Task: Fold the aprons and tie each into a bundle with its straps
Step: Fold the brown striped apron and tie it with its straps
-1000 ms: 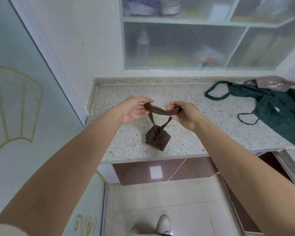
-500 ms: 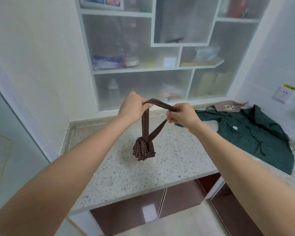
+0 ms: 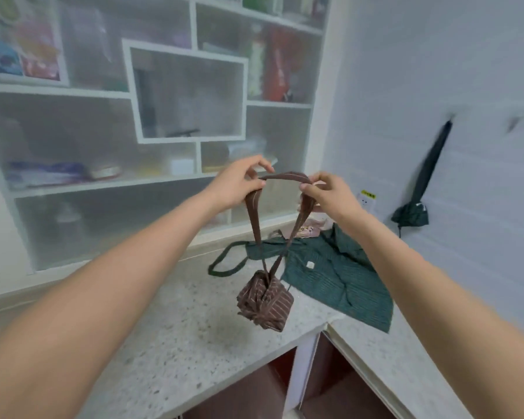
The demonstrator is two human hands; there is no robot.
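Near the middle of the frame both hands are raised above the table [image 3: 170, 352]. The left hand [image 3: 239, 184] has its grip pinched on the left end of a brown strap loop [image 3: 285, 176], thumb and fingertips pressed together on the band. The right hand [image 3: 327, 193] pinches the right end of the same loop, its fingers curled over the strap. Between the two grips the strap arches in a short span, and from each grip a length of it runs down and inward, the two lengths meeting at the top of the brown striped apron bundle [image 3: 266, 300].

The bundle hangs below the hands, just right of centre, a compact folded block wrapped by its straps. It appears to hang clear above the table's front edge, though contact with the surface cannot be told for certain.

To the right of the bundle, a green apron [image 3: 336, 273] lies spread flat on the table, its neck loop reaching left. Behind it, a small patterned cloth [image 3: 307, 231] sits by the wall. A folded dark umbrella [image 3: 421, 189] hangs on the wall at the right of the frame. Frosted shelving [image 3: 191, 95] fills the upper left.
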